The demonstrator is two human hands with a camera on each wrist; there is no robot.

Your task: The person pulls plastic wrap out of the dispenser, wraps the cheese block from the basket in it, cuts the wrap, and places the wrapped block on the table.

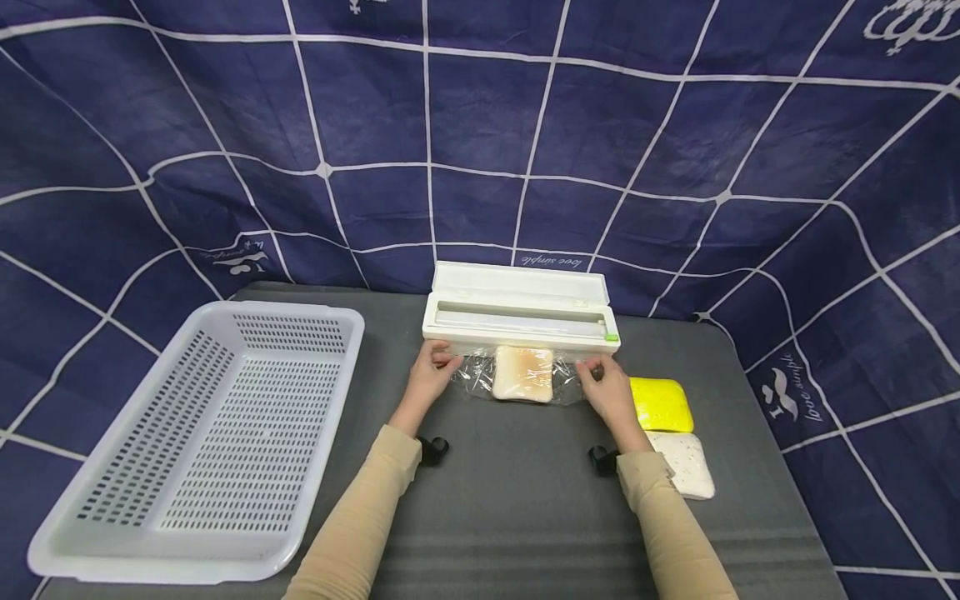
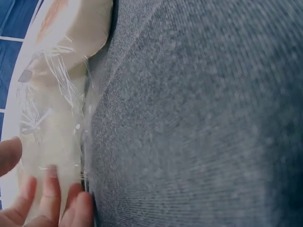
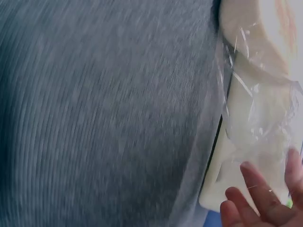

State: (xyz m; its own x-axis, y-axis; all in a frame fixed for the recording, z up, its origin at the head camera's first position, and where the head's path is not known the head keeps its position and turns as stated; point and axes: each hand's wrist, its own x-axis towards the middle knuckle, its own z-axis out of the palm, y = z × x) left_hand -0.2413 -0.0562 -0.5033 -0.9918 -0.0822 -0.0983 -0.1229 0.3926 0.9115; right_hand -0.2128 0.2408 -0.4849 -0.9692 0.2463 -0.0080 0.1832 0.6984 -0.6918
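Note:
A slice of bread (image 1: pixel 522 373), pale with a browned patch, lies in clear plastic film (image 1: pixel 476 377) in front of a white film dispenser (image 1: pixel 525 327). The film reaches out wrinkled on both sides of the bread. At its left end is my left hand (image 1: pixel 431 371), fingertips right at the film; in the left wrist view the thumb (image 2: pixel 8 155) stands apart from the fingers. My right hand (image 1: pixel 609 388) is at the film's right end, its fingers (image 3: pixel 258 187) loosely extended and spread beside the film. The dispenser's lid (image 1: pixel 521 282) is raised at the back.
To the left stands a large white perforated plastic basket (image 1: pixel 347 367). A yellow slice-shaped piece (image 1: pixel 662 405) and a white speckled slice (image 1: pixel 684 463) lie right of my right hand. Dark blue cloth with white lines hangs behind the grey tabletop (image 1: pixel 510 500).

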